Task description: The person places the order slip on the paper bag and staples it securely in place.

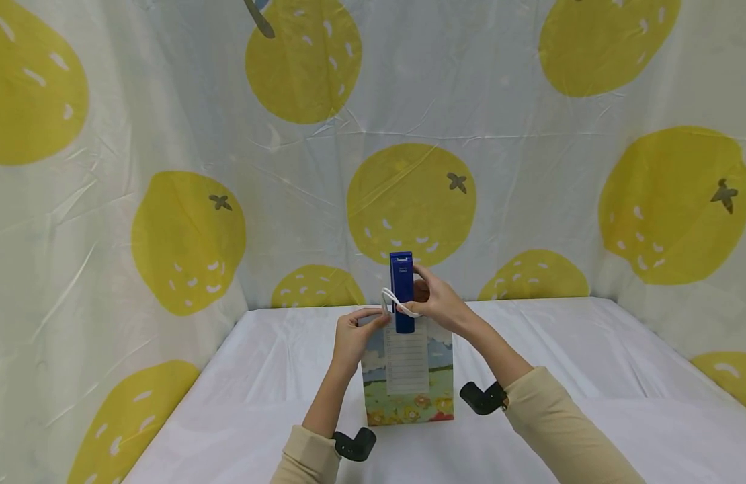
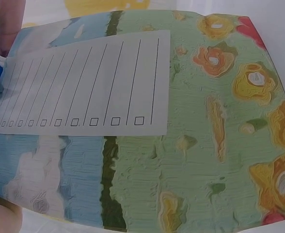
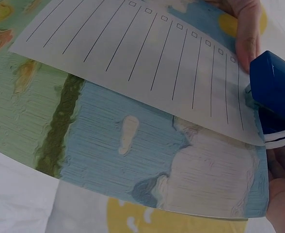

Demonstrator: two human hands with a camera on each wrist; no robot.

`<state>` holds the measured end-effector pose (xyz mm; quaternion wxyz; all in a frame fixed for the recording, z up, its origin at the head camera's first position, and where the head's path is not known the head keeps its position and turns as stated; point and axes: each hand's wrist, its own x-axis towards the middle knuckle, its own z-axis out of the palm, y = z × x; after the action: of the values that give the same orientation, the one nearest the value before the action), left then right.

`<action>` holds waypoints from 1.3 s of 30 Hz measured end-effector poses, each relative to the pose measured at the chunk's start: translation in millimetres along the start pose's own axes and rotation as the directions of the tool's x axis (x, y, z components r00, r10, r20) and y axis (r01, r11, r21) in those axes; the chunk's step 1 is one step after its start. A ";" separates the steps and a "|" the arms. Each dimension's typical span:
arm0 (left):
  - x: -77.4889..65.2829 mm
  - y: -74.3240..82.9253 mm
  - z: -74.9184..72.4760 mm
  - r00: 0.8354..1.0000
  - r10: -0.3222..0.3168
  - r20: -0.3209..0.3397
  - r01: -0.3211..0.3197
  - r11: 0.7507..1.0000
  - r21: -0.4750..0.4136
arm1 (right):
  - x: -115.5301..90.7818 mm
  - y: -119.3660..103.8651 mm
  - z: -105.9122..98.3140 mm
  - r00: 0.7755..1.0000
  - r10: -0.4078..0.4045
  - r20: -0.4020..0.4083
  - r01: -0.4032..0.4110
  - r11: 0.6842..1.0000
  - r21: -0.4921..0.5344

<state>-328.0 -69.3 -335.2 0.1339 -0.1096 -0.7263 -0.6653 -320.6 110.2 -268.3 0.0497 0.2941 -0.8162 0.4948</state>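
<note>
A blue stapler stands upright at the top edge of a paper bag painted with sky, grass and flowers. My right hand grips the stapler from the right side. On the bag's front lies a white lined checklist; its upper edge meets the stapler's end in the right wrist view. With thumb and fingers my left hand pinches the bag's top left edge. A white cord handle loops up beside the stapler and passes in front of it. Whether the stapler is pressed down cannot be told.
White cloth covers the table under the bag. Behind and at both sides hangs a pale curtain printed with large yellow fruit. A black wrist camera mount sits at the left sleeve, another mount at the right.
</note>
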 end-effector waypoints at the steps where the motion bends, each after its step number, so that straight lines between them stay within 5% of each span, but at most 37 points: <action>1: -0.1 0.1 0.0 1.000 -0.004 -0.001 0.004 1.000 0.000 | -0.1 0.1 -0.1 1.000 0.000 0.001 0.000 1.000 -0.001; 29: -3.5 1.8 1.8 1.000 -0.004 -0.002 0.004 1.000 0.004 | -2.5 8.4 0.9 1.000 0.006 0.011 -0.006 1.000 0.028; 39: -1.1 0.7 -1.6 0.998 -0.011 0.065 0.009 1.000 0.029 | -4.3 5.8 0.2 0.999 -0.027 0.024 0.026 0.999 0.036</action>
<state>-326.6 -70.8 -334.8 0.1084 -0.1254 -0.7404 -0.6514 -320.1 113.8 -274.5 0.0410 0.3116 -0.8040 0.5048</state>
